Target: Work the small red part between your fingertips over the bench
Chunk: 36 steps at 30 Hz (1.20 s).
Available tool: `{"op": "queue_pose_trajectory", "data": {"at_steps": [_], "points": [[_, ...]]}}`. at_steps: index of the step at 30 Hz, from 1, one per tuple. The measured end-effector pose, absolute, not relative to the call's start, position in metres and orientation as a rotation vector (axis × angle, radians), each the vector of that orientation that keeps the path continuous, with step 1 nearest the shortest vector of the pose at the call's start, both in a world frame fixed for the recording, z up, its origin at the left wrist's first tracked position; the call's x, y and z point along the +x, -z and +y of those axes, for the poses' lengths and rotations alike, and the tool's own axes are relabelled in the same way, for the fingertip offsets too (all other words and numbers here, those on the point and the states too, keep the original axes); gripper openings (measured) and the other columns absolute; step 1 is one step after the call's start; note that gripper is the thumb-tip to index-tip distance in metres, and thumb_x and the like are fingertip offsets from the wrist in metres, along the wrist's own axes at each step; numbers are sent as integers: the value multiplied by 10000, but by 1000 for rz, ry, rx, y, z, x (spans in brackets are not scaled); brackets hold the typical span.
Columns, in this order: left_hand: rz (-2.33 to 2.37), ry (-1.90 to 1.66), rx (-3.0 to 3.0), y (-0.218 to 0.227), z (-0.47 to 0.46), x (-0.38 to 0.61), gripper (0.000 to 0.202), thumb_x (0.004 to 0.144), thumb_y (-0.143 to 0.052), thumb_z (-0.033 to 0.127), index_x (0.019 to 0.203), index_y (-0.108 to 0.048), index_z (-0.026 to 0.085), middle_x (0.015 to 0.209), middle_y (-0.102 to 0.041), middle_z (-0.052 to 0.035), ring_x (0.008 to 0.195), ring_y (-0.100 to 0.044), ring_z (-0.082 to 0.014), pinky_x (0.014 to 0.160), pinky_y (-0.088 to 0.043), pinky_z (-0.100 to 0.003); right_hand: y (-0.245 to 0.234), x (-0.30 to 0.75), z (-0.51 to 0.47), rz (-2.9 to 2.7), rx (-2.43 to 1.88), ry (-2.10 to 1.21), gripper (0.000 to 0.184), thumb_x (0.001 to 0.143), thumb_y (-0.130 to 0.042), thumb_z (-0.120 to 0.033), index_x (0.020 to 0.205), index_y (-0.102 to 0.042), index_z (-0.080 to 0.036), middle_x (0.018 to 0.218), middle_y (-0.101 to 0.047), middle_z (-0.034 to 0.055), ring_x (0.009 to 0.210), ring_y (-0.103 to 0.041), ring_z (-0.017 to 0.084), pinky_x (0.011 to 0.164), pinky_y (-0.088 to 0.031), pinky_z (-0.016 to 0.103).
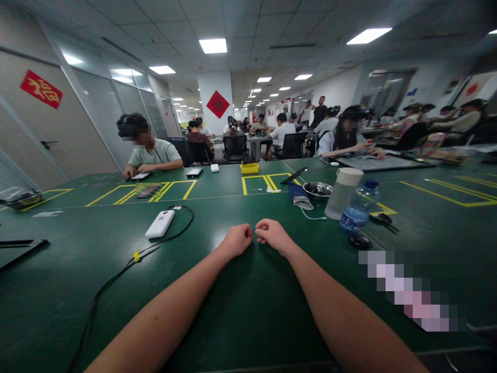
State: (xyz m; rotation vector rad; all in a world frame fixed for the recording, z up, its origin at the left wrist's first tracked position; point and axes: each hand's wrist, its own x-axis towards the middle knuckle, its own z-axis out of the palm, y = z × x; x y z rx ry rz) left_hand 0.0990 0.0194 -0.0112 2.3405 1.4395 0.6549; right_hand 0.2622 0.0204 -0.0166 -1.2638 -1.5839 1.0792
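Note:
My left hand (pixel 238 241) rests on the green table (pixel 233 305) with its fingers curled in. Close beside it, across a small gap, my right hand (pixel 274 234) is loosely closed, fingertips bent toward the left hand. No object shows in either one. To the left of my left hand lies a white power bank (pixel 160 224), joined to a black cable (pixel 128 265) that runs toward the front edge. Right of my right hand stand a frosted bottle (pixel 344 192) with a cream lid and a blue-capped water bottle (pixel 359 206).
A black mouse (pixel 360 241) sits below the bottles. Behind them are a metal bowl (pixel 317 189) and a dark blue cloth pouch (pixel 300 198). A yellow box (pixel 249 168) stands farther back. Two people work across the table, one at left, one at right.

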Motion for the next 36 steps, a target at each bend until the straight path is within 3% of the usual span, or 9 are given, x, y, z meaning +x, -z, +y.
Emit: {"op": "queue_pose_trajectory", "data": {"at_steps": [5,10,14,19,25,31,36], "points": [[1339,-706,2150,6,5,64,149,681,-538,121,789,-634,161,659,-613,5,588,-536,-119,546,-368,-216,9,248,10,-1502,-1024,-1220,163,708,-600,-197,852,-614,-123,724,-635,36,664,-642,140,623,-505,253],[1278,-876,1726,4,-9,48,161,699,-582,177,844,-627,125,666,-616,-17,573,-554,-115,540,-412,-214,9,236,2,-1535,-886,-1337,356,650,-645,-163,996,-564,-148,809,-653,34,671,-627,129,610,-492,245],[1085,-997,1421,5,-18,50,172,716,-635,234,843,-612,120,727,-633,-39,615,-574,-105,586,-441,-213,9,228,-5,-1685,-907,-1341,214,654,-628,-146,861,-576,-141,744,-650,24,673,-622,131,639,-489,246],[884,-926,1161,9,-28,53,202,680,-706,227,825,-601,133,822,-631,-41,704,-604,-106,712,-480,-254,12,222,-8,-1820,-1029,-1181,191,681,-605,-155,870,-583,-146,752,-648,16,664,-616,127,605,-471,220],[887,-1036,1068,16,-25,55,198,697,-706,197,846,-595,128,775,-618,-26,664,-585,-81,648,-468,-195,12,221,-8,-1962,-1005,-871,218,739,-584,-184,956,-591,-167,914,-636,32,694,-612,119,643,-467,225],[858,-1034,949,21,-23,55,154,727,-695,180,837,-604,121,792,-622,-43,672,-592,-80,658,-484,-192,5,223,-13,-2143,-998,-606,143,801,-560,-201,921,-637,-190,880,-648,31,700,-597,125,701,-447,243],[812,-1035,926,22,-23,56,161,722,-706,163,841,-617,102,815,-641,-72,693,-610,-88,693,-497,-203,7,221,-13,-1998,-1013,-752,155,796,-552,-225,931,-616,-184,862,-656,39,698,-634,141,660,-477,249]]}}
